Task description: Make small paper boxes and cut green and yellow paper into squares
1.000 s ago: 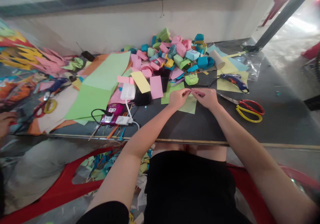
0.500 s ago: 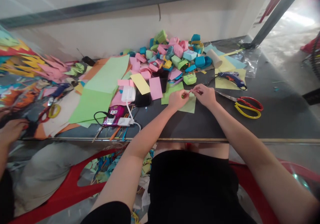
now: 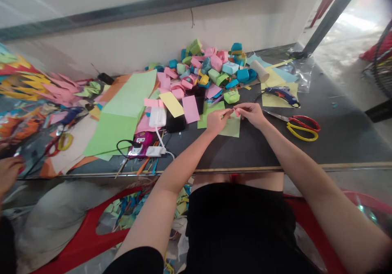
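Note:
My left hand (image 3: 217, 121) and my right hand (image 3: 252, 114) meet fingertip to fingertip above green paper sheets (image 3: 232, 128) on the table. A small pink paper piece (image 3: 237, 112) is pinched between them, partly hidden by the fingers. Just behind the hands sits a folded light-green paper shape (image 3: 232, 97). Scissors (image 3: 303, 128) with one red and one yellow handle lie right of my right hand, blades toward it. Beyond them a blue glue gun (image 3: 282, 96) rests on yellow paper.
Many folded paper shapes (image 3: 216, 63) are heaped against the wall. Left of my hands lie a dark phone (image 3: 175, 123), a white charger (image 3: 157, 117) and a purple power strip (image 3: 141, 144) with cords. Large green sheets (image 3: 118, 129) lie farther left, near a co-worker's hand (image 3: 9, 174).
The pink paper now shows more between my fingertips, and my right fingers have shifted on it. The view has moved slightly. At the left, the co-worker's hand has moved toward the frame's edge.

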A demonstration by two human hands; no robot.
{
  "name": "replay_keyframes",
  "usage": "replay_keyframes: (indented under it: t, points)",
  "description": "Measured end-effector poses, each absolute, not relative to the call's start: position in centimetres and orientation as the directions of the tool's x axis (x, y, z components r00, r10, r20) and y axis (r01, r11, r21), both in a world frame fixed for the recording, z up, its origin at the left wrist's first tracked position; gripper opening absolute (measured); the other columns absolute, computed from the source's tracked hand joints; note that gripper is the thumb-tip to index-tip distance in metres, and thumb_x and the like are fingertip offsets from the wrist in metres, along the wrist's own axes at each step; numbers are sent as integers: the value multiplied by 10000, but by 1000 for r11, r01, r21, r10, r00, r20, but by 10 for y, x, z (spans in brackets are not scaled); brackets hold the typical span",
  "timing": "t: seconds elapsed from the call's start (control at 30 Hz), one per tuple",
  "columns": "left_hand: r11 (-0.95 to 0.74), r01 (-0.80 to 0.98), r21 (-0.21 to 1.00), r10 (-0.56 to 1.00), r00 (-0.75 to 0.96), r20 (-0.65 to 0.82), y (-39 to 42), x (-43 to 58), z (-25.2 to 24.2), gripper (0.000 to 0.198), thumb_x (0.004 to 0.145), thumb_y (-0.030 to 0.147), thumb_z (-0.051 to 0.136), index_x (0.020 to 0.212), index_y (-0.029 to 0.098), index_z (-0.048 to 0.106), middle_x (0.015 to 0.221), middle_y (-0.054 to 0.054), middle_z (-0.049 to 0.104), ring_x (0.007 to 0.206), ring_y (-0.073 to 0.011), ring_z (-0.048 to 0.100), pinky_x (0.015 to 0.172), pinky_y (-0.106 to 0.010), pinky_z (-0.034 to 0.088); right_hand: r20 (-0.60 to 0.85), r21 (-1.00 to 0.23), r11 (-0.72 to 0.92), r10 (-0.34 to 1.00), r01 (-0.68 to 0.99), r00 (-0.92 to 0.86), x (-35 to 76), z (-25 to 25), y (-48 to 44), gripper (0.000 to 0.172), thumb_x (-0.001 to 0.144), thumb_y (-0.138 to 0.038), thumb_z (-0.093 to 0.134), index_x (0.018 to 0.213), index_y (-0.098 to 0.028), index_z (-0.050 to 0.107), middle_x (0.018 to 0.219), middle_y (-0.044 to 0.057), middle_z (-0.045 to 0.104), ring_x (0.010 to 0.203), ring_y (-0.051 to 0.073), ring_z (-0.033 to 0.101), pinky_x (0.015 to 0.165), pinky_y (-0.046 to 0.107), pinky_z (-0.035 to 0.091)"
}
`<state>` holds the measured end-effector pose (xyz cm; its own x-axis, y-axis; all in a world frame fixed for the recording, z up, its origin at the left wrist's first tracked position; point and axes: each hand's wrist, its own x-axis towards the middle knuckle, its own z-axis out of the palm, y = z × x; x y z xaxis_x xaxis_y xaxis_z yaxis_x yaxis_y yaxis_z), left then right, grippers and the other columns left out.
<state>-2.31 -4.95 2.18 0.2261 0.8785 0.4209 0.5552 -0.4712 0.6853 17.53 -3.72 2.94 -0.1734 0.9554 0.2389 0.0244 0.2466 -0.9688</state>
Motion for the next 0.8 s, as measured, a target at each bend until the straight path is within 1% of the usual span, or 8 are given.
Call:
replay_keyframes:
  t: [0.07, 0.13, 0.27, 0.37, 0.47, 0.53, 0.67, 0.8]
  points:
    - [-468, 580, 667, 879, 232, 416, -49, -22, 21, 270, 1030, 390, 628, 1023, 245, 856, 942, -47, 837, 792, -176, 735, 689, -271, 497, 232, -966, 251, 949, 64, -213, 176, 29, -37, 489, 651, -641, 914, 833, -192, 845, 735, 62, 758, 613, 140, 617, 536, 277, 487]
    - [-449, 603, 660, 891, 243, 384, -49, -22, 22, 195, 996, 308, 676, 1050, 250, 853, 950, -45, 837, 801, -184, 737, 683, -277, 497, 246, -959, 271, 944, 88, -222, 176, 28, -38, 423, 666, -593, 920, 797, -198, 845, 734, 60, 760, 634, 148, 622, 567, 289, 495]
    - [-480, 614, 627, 875, 282, 393, -48, -23, 22, 184, 966, 244, 706, 1077, 272, 849, 920, -36, 835, 833, -192, 739, 713, -284, 509, 232, -959, 259, 950, 111, -210, 178, 26, -34, 380, 659, -545, 928, 769, -194, 837, 738, 60, 759, 615, 138, 591, 559, 293, 467]
    - [-500, 645, 578, 859, 284, 426, -47, -23, 19, 176, 949, 246, 730, 1076, 275, 848, 946, -44, 837, 837, -195, 730, 707, -286, 510, 193, -970, 223, 949, 100, -248, 180, 29, -32, 397, 645, -542, 939, 786, -185, 836, 682, 43, 733, 546, 112, 532, 511, 279, 420]
    - [-505, 671, 543, 849, 271, 454, -46, -22, 14, 145, 947, 285, 742, 1041, 266, 852, 922, -49, 831, 826, -193, 727, 695, -282, 504, 205, -968, 240, 922, 70, -328, 181, 33, -33, 399, 749, -585, 874, 791, -189, 840, 667, 41, 728, 545, 114, 544, 506, 272, 431]
    - [-517, 671, 532, 838, 270, 474, -45, -22, 11, 176, 973, 367, 718, 1005, 259, 855, 882, -56, 822, 815, -194, 727, 697, -285, 500, 229, -961, 269, 904, 64, -360, 181, 35, -33, 428, 796, -619, 829, 757, -193, 832, 708, 56, 747, 570, 122, 569, 520, 275, 461]
    - [-511, 650, 563, 843, 251, 476, -45, -21, 8, 297, 1004, 488, 657, 1009, 267, 855, 872, -71, 814, 827, -206, 731, 719, -302, 505, 257, -953, 295, 908, 70, -330, 179, 35, -33, 449, 712, -653, 874, 732, -207, 831, 761, 65, 764, 556, 117, 555, 511, 289, 475]
    - [-481, 620, 620, 870, 247, 427, -45, -22, 12, 288, 1000, 474, 658, 982, 266, 855, 821, -53, 800, 771, -194, 712, 674, -293, 492, 269, -945, 310, 919, 106, -287, 176, 34, -34, 440, 689, -647, 891, 713, -213, 826, 729, 63, 759, 626, 155, 629, 601, 316, 523]
